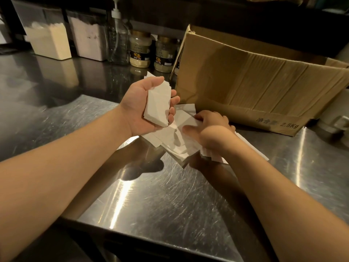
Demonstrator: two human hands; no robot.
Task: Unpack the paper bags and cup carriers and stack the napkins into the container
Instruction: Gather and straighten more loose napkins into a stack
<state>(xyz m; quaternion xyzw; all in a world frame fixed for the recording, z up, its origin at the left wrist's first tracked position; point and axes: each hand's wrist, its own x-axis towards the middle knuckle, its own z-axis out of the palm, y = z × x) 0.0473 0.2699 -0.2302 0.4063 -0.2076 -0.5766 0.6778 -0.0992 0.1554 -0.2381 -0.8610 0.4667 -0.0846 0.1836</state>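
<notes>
My left hand (139,104) is raised palm-up above the steel counter and grips a small stack of white napkins (157,104), thumb over its top edge and fingers curled round the far side. Below and to the right, a loose pile of white napkins (177,142) lies spread on the counter. My right hand (209,131) rests on this pile, fingers bent over the sheets; its grip is blurred. A large brown cardboard box (260,80) stands just behind both hands.
The scratched steel counter (160,195) stretches toward me. Along the back stand two plastic bins of powder (49,40), a clear pump bottle (118,40) and two labelled jars (140,51). A pale object (334,123) sits at the right edge.
</notes>
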